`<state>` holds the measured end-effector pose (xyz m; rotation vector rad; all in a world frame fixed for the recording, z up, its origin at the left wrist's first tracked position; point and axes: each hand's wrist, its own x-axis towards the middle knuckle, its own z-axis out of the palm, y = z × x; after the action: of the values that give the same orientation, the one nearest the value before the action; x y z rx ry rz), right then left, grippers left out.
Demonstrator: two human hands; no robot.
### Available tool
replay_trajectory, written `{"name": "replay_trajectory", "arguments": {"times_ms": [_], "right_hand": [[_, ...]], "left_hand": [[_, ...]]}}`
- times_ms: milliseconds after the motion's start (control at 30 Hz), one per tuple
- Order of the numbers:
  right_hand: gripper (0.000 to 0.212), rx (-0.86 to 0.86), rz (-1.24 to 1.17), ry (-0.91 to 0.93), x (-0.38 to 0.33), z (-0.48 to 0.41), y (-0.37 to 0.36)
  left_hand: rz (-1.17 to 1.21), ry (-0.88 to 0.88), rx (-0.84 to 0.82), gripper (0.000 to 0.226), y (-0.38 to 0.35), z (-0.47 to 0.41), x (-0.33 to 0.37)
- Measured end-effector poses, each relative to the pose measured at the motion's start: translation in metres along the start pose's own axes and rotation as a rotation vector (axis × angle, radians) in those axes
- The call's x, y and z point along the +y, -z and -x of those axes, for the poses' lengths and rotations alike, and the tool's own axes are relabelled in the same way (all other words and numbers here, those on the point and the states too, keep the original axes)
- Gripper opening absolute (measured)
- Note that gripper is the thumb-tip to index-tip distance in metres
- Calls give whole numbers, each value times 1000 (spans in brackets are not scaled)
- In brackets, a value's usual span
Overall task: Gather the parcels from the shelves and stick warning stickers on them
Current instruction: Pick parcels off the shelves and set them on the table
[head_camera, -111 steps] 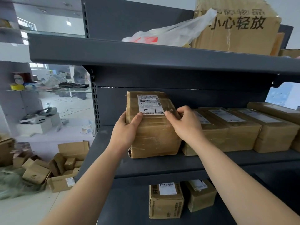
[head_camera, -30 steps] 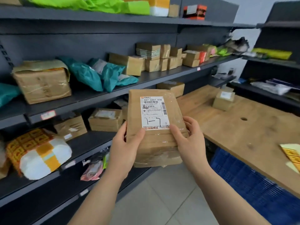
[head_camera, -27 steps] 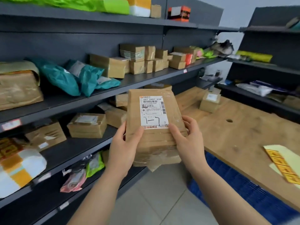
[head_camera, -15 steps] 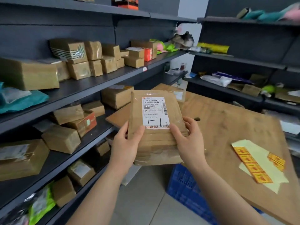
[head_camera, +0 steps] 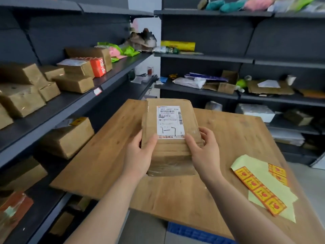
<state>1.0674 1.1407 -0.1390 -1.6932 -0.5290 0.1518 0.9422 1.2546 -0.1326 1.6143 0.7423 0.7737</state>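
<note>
Both hands hold the parcel (head_camera: pixel 168 155) over the wooden table (head_camera: pixel 109 147). Our left hand (head_camera: pixel 140 154) grips its left edge and our right hand (head_camera: pixel 204 152) its right edge, thumbs on top. We judge it best to lower it flat just ahead of the hands, label up, keeping the bare brown face free. The sticker sheet (head_camera: pixel 260 189) lies on the table near the right hand, to its right. The parcel is a flat, creased cardboard box under glossy clear tape, probably slippery, with a white printed label. The stickers are orange-yellow squares on pale backing paper.
</note>
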Motion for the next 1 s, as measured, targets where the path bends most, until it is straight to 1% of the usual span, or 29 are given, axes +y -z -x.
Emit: {"name": "replay_trajectory", "arguments": {"times_ms": [100, 167, 233, 333, 467, 567, 633, 800, 867, 1000], "right_hand": [[50, 69, 1, -40, 17, -36, -5], [48, 96, 5, -60, 31, -61, -8], [48, 109, 16, -79, 46, -86, -11], [47, 108, 28, -107, 70, -127, -16], [49, 69, 74, -146, 102, -177, -20], [50, 34, 92, -177, 126, -211, -26], [51, 2, 106, -197, 140, -232, -31], [52, -86, 177, -234, 174, -271, -47], [53, -110, 188, -258, 186, -282, -53], [55, -145, 224, -278, 204, -294, -60]], "left_hand": [[-16, 2, -71, 19, -20, -47, -11], [-47, -7, -113, 26, -34, -75, -20], [-82, -8, -127, 36, -50, -102, -28], [-139, -4, -111, 41, -75, -141, -46], [-184, 26, -89, 42, -106, -187, -73], [-239, 73, -51, 60, -128, -219, -92], [-271, 128, -30, 68, -139, -237, -105], [-348, 199, -23, 64, -158, -268, -137], [-383, 236, -27, 65, -161, -277, -149], [-405, 252, -19, 68, -169, -287, -157]]}}
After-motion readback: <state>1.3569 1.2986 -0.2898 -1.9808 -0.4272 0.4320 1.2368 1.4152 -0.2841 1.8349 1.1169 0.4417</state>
